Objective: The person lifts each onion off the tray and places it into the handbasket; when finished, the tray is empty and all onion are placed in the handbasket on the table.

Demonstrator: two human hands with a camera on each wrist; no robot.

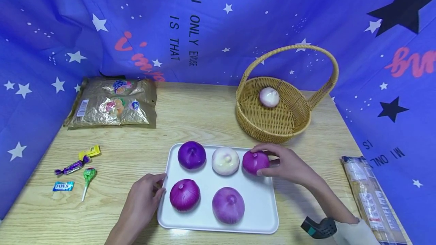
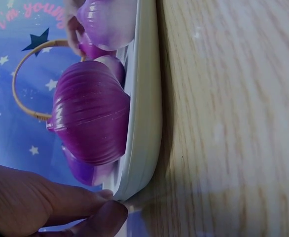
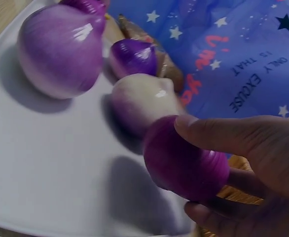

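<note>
My right hand [image 1: 286,163] grips a magenta onion [image 1: 254,163] at the tray's far right corner, thumb on the near side and fingers behind. In the right wrist view, that onion [image 3: 181,160] seems slightly raised, its shadow falling on the tray beside it. With thumb and finger, my left hand [image 1: 144,197] pinches the left rim of the white tray [image 1: 259,214]. On the tray sit a dark purple onion [image 1: 192,155], a white onion [image 1: 225,161], another magenta onion [image 1: 185,195] and a light purple onion [image 1: 228,205].
Behind the tray stands a wicker basket [image 1: 272,122] with a tall handle, holding a whitish onion [image 1: 269,97]. A gold bag [image 1: 112,103] lies back left. Wrapped candies [image 1: 73,166] and a green lollipop [image 1: 89,175] lie left. A clear plastic package [image 1: 371,199] lies at the right edge.
</note>
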